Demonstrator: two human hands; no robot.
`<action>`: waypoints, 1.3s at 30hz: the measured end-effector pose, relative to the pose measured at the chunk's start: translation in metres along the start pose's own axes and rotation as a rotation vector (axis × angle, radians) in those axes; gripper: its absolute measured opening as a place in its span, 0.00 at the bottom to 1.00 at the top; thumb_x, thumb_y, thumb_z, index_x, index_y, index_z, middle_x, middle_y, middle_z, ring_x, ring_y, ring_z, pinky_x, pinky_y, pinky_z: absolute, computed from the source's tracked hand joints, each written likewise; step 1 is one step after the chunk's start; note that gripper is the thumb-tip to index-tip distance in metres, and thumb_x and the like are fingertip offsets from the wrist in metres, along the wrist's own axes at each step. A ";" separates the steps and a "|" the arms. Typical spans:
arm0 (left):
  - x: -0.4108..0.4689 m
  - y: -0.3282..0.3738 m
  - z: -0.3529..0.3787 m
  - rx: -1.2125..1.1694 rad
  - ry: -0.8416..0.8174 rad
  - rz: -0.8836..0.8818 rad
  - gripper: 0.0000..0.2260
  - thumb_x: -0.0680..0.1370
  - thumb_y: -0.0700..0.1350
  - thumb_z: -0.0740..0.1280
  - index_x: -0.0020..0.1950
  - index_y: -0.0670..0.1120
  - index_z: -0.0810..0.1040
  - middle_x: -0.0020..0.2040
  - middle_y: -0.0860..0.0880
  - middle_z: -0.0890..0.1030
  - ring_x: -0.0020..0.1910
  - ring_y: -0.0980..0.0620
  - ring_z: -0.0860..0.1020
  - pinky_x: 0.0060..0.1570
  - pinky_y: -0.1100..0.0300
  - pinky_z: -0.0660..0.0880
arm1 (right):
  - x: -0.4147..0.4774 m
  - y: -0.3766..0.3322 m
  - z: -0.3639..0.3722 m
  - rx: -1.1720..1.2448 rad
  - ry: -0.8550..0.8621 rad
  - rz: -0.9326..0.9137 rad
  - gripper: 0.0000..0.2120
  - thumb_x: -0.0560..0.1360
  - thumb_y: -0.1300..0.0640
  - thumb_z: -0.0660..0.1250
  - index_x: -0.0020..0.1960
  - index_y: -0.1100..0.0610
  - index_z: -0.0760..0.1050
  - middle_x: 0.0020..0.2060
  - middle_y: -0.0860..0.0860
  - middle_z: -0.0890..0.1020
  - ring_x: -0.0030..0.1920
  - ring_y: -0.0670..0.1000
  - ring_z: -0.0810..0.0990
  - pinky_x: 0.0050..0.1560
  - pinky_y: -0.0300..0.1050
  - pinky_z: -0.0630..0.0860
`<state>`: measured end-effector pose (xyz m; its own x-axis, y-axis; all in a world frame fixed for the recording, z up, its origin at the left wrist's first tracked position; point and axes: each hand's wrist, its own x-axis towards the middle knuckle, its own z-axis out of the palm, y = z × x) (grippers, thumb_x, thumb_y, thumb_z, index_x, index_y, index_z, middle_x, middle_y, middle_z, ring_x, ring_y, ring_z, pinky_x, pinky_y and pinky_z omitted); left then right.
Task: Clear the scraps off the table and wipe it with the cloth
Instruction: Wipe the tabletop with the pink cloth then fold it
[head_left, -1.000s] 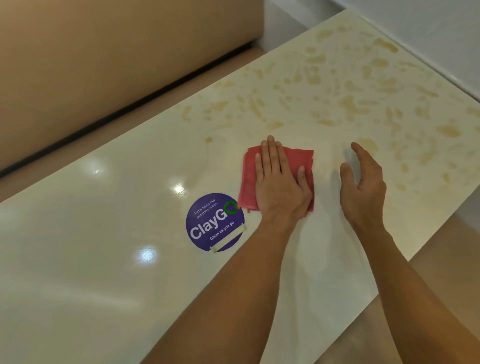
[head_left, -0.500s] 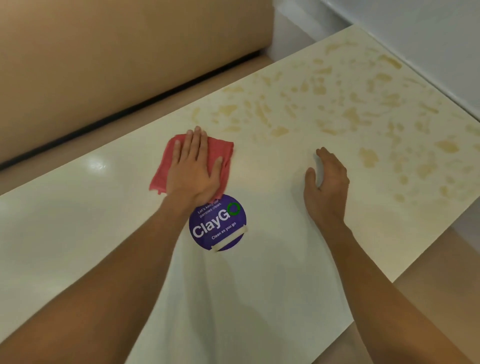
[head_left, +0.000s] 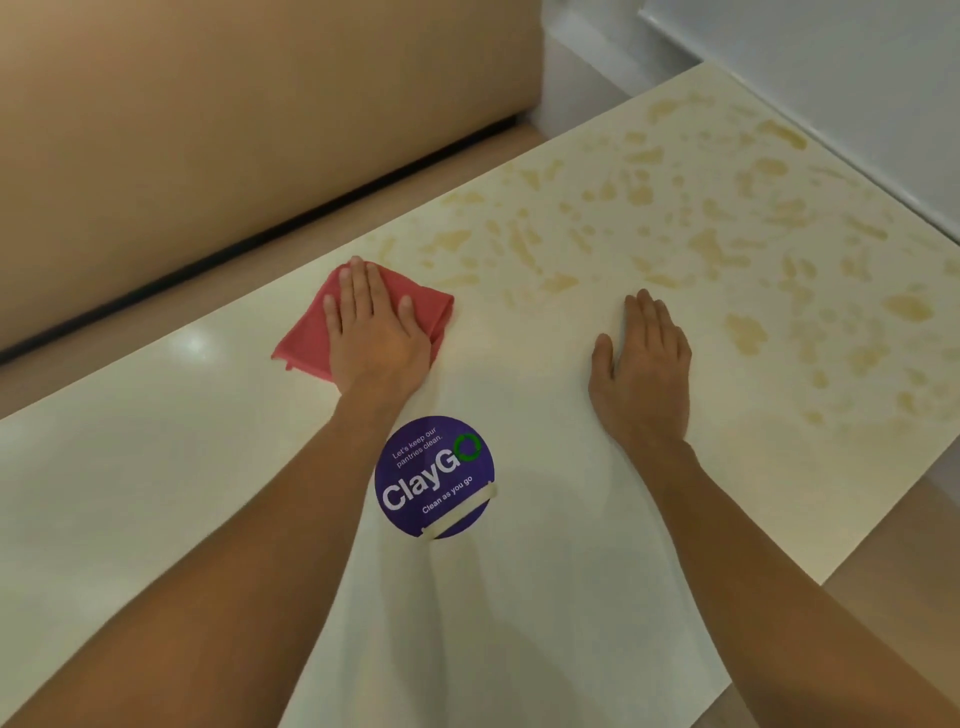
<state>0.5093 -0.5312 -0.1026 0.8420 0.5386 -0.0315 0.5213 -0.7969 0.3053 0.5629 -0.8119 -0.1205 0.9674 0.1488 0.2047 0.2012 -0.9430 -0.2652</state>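
A red cloth (head_left: 306, 338) lies flat on the cream table (head_left: 571, 597) near its far edge. My left hand (head_left: 374, 332) presses down on the cloth with straight fingers spread over it. My right hand (head_left: 644, 364) rests flat on the bare tabletop to the right, fingers straight, holding nothing. No scraps show on the surface.
A round purple "ClayGo" sticker (head_left: 434, 478) sits on the table between my forearms. Tan mottled marks (head_left: 727, 244) cover the table's far right part. A beige bench back (head_left: 208, 130) runs along the far side, and a white wall ledge (head_left: 831, 130) borders the right.
My left hand has slid the cloth from beside the right hand leftward and toward the far edge. My right hand has flattened onto the table.
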 end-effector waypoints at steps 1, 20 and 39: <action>0.010 -0.001 -0.001 0.013 -0.013 0.001 0.31 0.87 0.56 0.45 0.86 0.41 0.44 0.86 0.45 0.45 0.85 0.48 0.43 0.83 0.48 0.40 | 0.000 -0.001 0.001 -0.017 -0.005 0.002 0.29 0.85 0.47 0.50 0.82 0.60 0.58 0.82 0.55 0.61 0.82 0.55 0.57 0.81 0.56 0.55; 0.010 -0.025 -0.015 0.104 -0.100 0.279 0.34 0.86 0.63 0.42 0.86 0.44 0.43 0.86 0.47 0.43 0.85 0.49 0.42 0.83 0.48 0.42 | 0.003 -0.005 -0.003 -0.119 -0.125 0.029 0.31 0.86 0.46 0.47 0.85 0.58 0.51 0.84 0.53 0.51 0.84 0.52 0.47 0.83 0.55 0.47; 0.050 -0.018 -0.022 0.140 -0.091 0.194 0.35 0.84 0.64 0.43 0.86 0.45 0.46 0.87 0.46 0.47 0.85 0.49 0.44 0.83 0.46 0.41 | 0.004 -0.006 -0.003 -0.129 -0.140 0.036 0.31 0.85 0.45 0.44 0.85 0.57 0.49 0.85 0.52 0.50 0.84 0.51 0.46 0.83 0.55 0.47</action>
<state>0.5386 -0.4839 -0.0892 0.9339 0.3499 -0.0731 0.3574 -0.9165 0.1795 0.5651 -0.8067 -0.1156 0.9874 0.1454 0.0619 0.1530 -0.9775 -0.1452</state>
